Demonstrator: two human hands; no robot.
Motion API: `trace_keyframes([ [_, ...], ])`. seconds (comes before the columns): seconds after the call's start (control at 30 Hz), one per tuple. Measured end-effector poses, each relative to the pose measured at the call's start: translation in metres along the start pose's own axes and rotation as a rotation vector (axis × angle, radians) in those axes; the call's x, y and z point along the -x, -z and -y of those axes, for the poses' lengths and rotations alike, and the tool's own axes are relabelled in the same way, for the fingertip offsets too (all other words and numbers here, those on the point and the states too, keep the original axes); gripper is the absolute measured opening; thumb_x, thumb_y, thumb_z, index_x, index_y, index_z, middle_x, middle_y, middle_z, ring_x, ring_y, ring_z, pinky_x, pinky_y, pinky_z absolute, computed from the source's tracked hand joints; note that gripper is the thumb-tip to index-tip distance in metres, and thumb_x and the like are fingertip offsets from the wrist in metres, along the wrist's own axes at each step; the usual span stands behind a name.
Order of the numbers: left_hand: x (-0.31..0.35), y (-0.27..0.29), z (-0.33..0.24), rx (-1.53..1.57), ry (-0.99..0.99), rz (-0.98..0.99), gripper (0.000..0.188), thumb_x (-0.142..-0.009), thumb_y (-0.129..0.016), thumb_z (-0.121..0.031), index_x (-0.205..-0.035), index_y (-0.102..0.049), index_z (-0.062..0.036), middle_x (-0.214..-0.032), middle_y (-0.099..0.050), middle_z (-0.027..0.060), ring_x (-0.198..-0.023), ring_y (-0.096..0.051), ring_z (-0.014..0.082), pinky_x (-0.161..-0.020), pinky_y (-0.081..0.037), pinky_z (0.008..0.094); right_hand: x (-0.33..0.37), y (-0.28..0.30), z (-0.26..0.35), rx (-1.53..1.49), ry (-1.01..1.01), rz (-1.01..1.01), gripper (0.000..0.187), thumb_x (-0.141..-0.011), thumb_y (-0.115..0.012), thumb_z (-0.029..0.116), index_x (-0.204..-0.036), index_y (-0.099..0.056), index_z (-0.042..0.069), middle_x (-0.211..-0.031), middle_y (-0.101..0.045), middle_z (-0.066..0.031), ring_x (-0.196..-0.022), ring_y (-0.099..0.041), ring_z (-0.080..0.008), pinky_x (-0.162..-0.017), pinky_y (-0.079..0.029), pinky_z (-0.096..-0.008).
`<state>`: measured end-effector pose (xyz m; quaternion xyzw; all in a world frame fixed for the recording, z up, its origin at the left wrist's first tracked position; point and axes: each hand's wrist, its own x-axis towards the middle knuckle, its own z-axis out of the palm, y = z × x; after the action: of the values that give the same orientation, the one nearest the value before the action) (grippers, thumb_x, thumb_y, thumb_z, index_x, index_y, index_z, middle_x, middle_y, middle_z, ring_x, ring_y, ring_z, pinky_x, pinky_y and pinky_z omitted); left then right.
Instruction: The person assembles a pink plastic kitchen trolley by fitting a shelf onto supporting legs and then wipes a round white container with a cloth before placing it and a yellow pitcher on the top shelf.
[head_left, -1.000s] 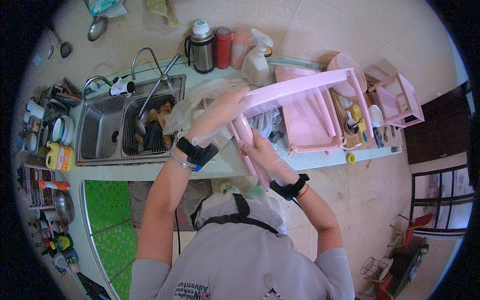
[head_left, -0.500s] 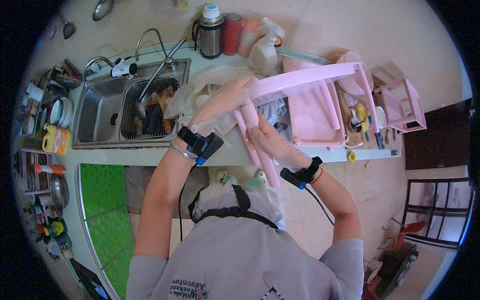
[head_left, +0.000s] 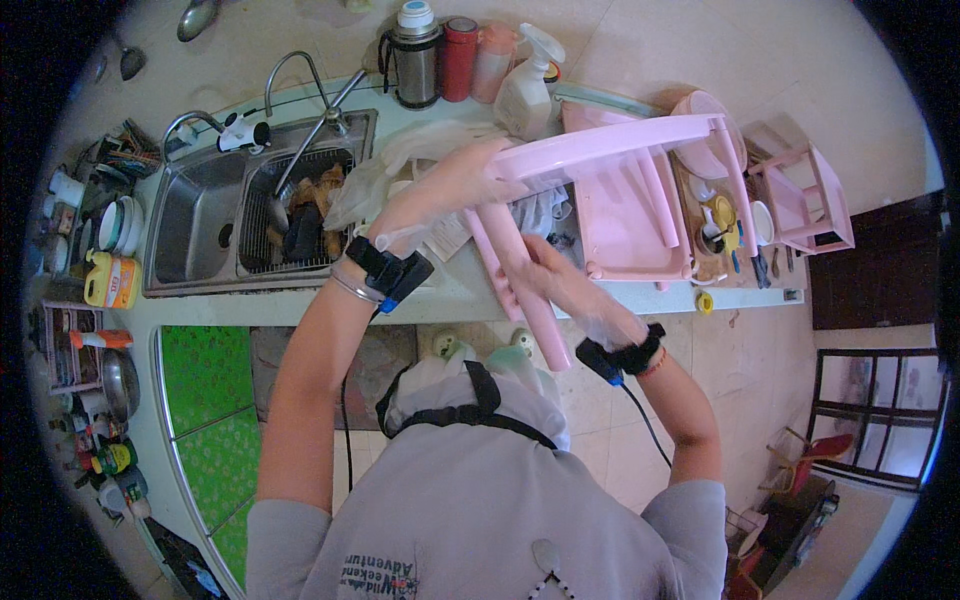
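Observation:
A pink plastic shelf tier [head_left: 610, 148] with tube-like legs is held up over the counter, tilted. My left hand [head_left: 455, 180] is closed on its left end, the fingertips hidden behind the rim. My right hand [head_left: 560, 280] wraps round one of its thick round legs [head_left: 545, 335], which slants down past the counter's front edge. Thin clear gloves seem to cover both hands. Beyond the raised piece, a second pink plastic tier [head_left: 625, 235] with a leg lying in it rests on the counter. A crumpled clear plastic bag [head_left: 375, 185] lies behind my left wrist.
At left is a double steel sink [head_left: 195, 220] with a rack holding dark and brown items. A steel flask [head_left: 415, 65], a red bottle [head_left: 459, 60] and a white spray bottle [head_left: 525, 95] stand along the wall. A small pink rack [head_left: 810, 205] sits at the right end.
My right hand has shifted slightly right and its grip on the leg has changed. The leg's lower end has swung a little to the right. My left hand keeps its hold.

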<state>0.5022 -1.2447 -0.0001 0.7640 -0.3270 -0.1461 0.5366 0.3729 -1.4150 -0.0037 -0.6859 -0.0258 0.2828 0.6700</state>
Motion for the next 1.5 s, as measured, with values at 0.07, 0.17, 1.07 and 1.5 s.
trace_keyframes([
  [0.07,0.004,0.002,0.001,-0.033,-0.009,-0.035,0.056,-0.072,-0.070,-0.026,-0.117,-0.050,0.0014,-0.101,-0.060,0.0114,-0.088,-0.057,0.0177,-0.079,-0.046,0.0306,0.025,-0.004,-0.005,0.016,-0.059,0.020,0.045,-0.091,-0.049,0.026,-0.124,-0.034,0.000,-0.089,-0.053,-0.0084,-0.075,-0.055,-0.0135,-0.068,-0.047,-0.0260],
  [0.17,0.007,0.001,0.009,-0.076,-0.016,-0.090,0.048,-0.072,-0.069,-0.023,-0.111,-0.054,0.0005,-0.093,-0.063,0.0153,-0.085,-0.060,0.0214,-0.078,-0.046,0.0334,0.065,-0.017,-0.027,-0.001,-0.259,0.036,0.043,-0.090,-0.051,0.021,-0.125,-0.034,0.001,-0.091,-0.054,-0.0078,-0.070,-0.056,-0.0132,-0.063,-0.047,-0.0261],
  [1.07,0.000,-0.032,-0.006,0.314,0.038,-0.108,0.028,-0.089,-0.051,-0.026,-0.099,-0.055,-0.0001,-0.083,-0.055,0.0022,-0.077,-0.050,0.0097,-0.069,-0.042,0.0240,0.117,0.024,-0.038,0.431,-0.068,-0.564,0.037,-0.082,-0.066,0.020,-0.112,-0.054,0.000,-0.081,-0.060,-0.0025,-0.071,-0.053,-0.0088,-0.063,-0.045,-0.0239],
  [1.5,-0.003,-0.057,-0.039,0.415,0.176,0.091,0.039,-0.088,-0.048,-0.034,-0.112,-0.047,-0.0031,-0.094,-0.049,0.0014,-0.087,-0.045,0.0101,-0.079,-0.036,0.0244,0.145,0.060,-0.046,0.387,0.150,-0.496,0.042,-0.083,-0.064,0.017,-0.120,-0.052,-0.001,-0.095,-0.064,-0.0074,-0.084,-0.057,-0.0112,-0.076,-0.047,-0.0256],
])
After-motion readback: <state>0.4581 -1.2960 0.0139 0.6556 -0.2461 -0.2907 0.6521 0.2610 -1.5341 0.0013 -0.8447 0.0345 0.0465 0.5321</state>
